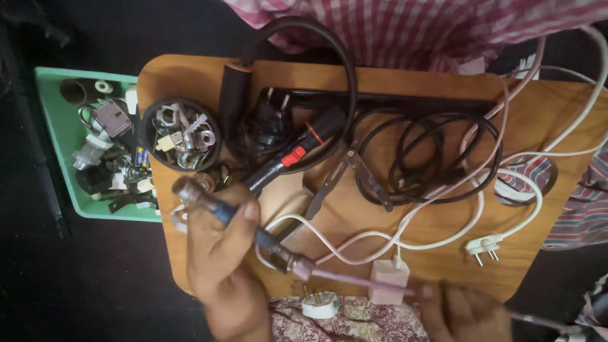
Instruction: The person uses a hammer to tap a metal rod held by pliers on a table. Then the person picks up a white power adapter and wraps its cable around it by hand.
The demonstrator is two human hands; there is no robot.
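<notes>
While the left hand (221, 253) wraps its fingers (250, 212) around a blue-taped cable end (237, 221), thumb pressed on top, the metal connector (187, 189) at one end juts out past the knuckles toward a round black dish of metal parts (182, 133). From the other side of that fist the cable runs on through a metal coupling (288, 261) into a thin pinkish cord (361, 280), which passes to the right hand (465, 310); its fingers (430, 292) are blurred, seemingly pinched on the cord, though I cannot tell for sure. Just beyond the left fingertips lies a black tool with a red switch (291, 155), and beside it black pliers (335, 180) on the wooden board (443, 234). Between the two hands sits a small pink charger block (389, 278), with a white plug (318, 306) below it. Farther out from the right fingers lie coiled black cables (430, 158) and white cords (525, 209). Past the dish stands a green tray (54, 133) of odd parts.
</notes>
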